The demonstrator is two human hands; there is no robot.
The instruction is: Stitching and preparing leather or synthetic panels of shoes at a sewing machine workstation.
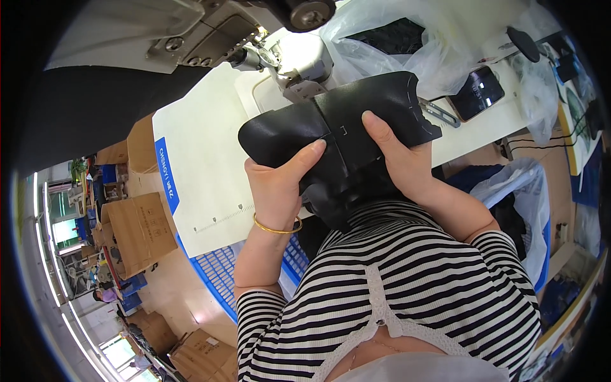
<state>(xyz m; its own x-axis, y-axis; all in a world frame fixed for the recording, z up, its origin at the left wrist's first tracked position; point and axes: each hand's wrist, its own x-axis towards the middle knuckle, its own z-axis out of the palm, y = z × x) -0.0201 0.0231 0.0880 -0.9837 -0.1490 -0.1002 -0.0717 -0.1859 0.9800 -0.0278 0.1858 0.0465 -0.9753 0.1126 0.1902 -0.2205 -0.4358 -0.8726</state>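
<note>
- The person is holding a black, curved leather shoe-upper piece (344, 127) in both hands, just in front of the chest and over the near edge of the white bench (203, 165).
- The left hand (277, 184) is gripping the piece from below; its fingers are closed around the lower-left edge, and the thumb (305, 156) is pressing on the top face beside the centre seam.
- The right hand (401, 156) is clamping the right half; the thumb is lying flat along the seam, and the remaining fingers are wrapped underneath, out of sight.
- The long axis of the piece is running from lower left to upper right, with both thumbs meeting near its middle.
- The far end of the piece is lying just beside the needle area of the grey industrial sewing machine (286, 57), which is standing directly beyond the hands.
- The right hand is sitting nearer to that machine head than the left.
- A pair of metal thread snips (439, 113) and a dark smartphone (477, 92) are resting on the bench to the right.
</note>
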